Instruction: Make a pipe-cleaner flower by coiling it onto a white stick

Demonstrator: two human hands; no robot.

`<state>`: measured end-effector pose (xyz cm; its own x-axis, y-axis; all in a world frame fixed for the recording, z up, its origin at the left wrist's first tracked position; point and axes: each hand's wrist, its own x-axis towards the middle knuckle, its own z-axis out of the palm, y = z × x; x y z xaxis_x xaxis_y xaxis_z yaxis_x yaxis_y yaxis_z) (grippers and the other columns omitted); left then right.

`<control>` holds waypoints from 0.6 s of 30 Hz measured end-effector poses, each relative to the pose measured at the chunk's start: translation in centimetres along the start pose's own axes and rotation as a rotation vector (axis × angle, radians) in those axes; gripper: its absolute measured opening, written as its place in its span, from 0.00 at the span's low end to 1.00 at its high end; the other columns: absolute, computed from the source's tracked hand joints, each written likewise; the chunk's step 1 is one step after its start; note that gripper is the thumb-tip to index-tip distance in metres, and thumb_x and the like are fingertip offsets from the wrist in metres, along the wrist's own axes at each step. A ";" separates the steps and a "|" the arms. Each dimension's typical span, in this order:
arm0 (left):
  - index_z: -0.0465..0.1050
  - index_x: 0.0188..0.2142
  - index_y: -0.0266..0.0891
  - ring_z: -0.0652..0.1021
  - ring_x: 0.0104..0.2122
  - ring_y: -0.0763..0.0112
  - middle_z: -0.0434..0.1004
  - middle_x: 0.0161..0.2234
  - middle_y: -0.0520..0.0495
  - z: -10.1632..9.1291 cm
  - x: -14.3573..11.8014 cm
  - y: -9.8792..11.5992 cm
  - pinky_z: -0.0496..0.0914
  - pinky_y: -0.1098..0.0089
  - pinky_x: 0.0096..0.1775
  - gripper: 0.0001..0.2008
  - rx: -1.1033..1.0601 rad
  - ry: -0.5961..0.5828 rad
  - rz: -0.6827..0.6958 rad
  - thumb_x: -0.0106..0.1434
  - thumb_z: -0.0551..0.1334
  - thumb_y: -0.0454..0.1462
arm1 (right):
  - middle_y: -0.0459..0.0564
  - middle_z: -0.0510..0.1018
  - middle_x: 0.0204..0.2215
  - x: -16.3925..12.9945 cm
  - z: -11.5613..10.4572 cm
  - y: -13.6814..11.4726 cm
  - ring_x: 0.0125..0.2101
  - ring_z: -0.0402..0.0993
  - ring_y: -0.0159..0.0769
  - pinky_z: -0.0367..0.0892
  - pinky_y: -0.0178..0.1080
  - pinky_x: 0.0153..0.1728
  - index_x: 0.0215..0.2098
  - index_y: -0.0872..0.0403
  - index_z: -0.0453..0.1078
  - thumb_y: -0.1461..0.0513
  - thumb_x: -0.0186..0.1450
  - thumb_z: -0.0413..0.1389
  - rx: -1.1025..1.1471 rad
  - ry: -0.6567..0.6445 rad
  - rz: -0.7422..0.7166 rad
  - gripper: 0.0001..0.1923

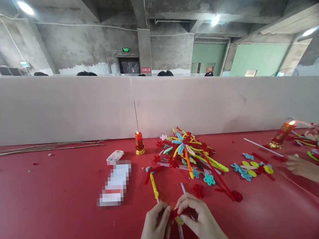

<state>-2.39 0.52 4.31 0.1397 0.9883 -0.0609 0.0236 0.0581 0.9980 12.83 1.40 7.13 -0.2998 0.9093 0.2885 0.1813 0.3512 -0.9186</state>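
My left hand [155, 222] and my right hand [198, 216] meet near the front edge of the red table [60, 208]. Together they pinch a small red pipe-cleaner piece [176, 213] wound on a thin white stick [182, 188], with a yellow-green bit just below it. Left of my hands lies a finished stick with a yellow wrap and red petals [153, 179]. Beyond them sits a pile of colourful pipe-cleaner flowers on sticks [189, 151]. A loose red flower [198, 190] lies close to my right hand.
A small lit red candle [139, 142] stands by the white partition [95, 108]. A blurred package [116, 183] and a lighter [115, 155] lie at left, thin sticks [44, 147] farther left. Another person's hand [300, 166] works at right near a second lit candle [281, 135].
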 end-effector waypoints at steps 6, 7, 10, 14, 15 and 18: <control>0.60 0.23 0.38 0.56 0.11 0.85 0.60 0.16 0.59 0.2 -0.1 0.4 0.50 0.78 0.14 0.24 -0.038 -0.140 -0.059 0.50 0.57 0.57 | 0.48 0.72 0.32 -0.6 0.6 0.7 0.34 0.71 0.35 0.66 0.35 0.37 0.30 0.53 0.68 0.70 0.54 0.52 0.083 0.000 -0.023 0.08; 0.59 0.23 0.38 0.56 0.11 0.85 0.59 0.15 0.59 0.2 -0.2 0.4 0.50 0.78 0.14 0.23 -0.028 -0.125 -0.056 0.51 0.56 0.57 | 0.49 0.71 0.34 -0.7 0.6 0.8 0.36 0.71 0.36 0.66 0.36 0.37 0.35 0.53 0.67 0.68 0.55 0.53 0.119 0.006 -0.013 0.09; 0.56 0.21 0.39 0.56 0.12 0.85 0.58 0.14 0.60 -0.1 -0.3 0.3 0.50 0.79 0.15 0.23 0.010 -0.075 -0.022 0.52 0.56 0.56 | 0.51 0.72 0.36 -0.9 0.5 1.1 0.37 0.71 0.38 0.67 0.37 0.37 0.41 0.53 0.65 0.62 0.59 0.53 0.160 0.042 0.057 0.11; 0.57 0.21 0.39 0.56 0.10 0.85 0.60 0.14 0.58 -0.4 -0.3 0.1 0.49 0.79 0.14 0.22 0.030 -0.118 -0.013 0.54 0.55 0.55 | 0.47 0.73 0.29 -0.7 0.2 1.1 0.29 0.71 0.35 0.67 0.34 0.31 0.33 0.54 0.67 0.59 0.58 0.55 0.107 0.089 0.151 0.06; 0.57 0.21 0.39 0.57 0.10 0.85 0.61 0.14 0.58 -0.4 -0.2 0.1 0.49 0.79 0.13 0.22 0.025 -0.137 -0.022 0.53 0.55 0.55 | 0.46 0.73 0.26 -0.7 0.1 1.0 0.27 0.70 0.34 0.67 0.34 0.30 0.31 0.54 0.67 0.59 0.58 0.55 0.114 0.088 0.163 0.06; 0.57 0.22 0.40 0.58 0.09 0.84 0.62 0.14 0.57 -0.2 -0.1 0.5 0.50 0.79 0.12 0.20 0.045 -0.178 -0.072 0.54 0.56 0.53 | 0.44 0.71 0.22 -0.6 -0.2 0.7 0.23 0.68 0.32 0.65 0.33 0.26 0.27 0.54 0.67 0.57 0.57 0.56 0.126 0.043 0.173 0.08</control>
<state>-2.55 0.44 4.82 0.3088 0.9412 -0.1374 0.0832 0.1171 0.9896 13.34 1.16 6.42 -0.2333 0.9634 0.1323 0.1068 0.1606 -0.9812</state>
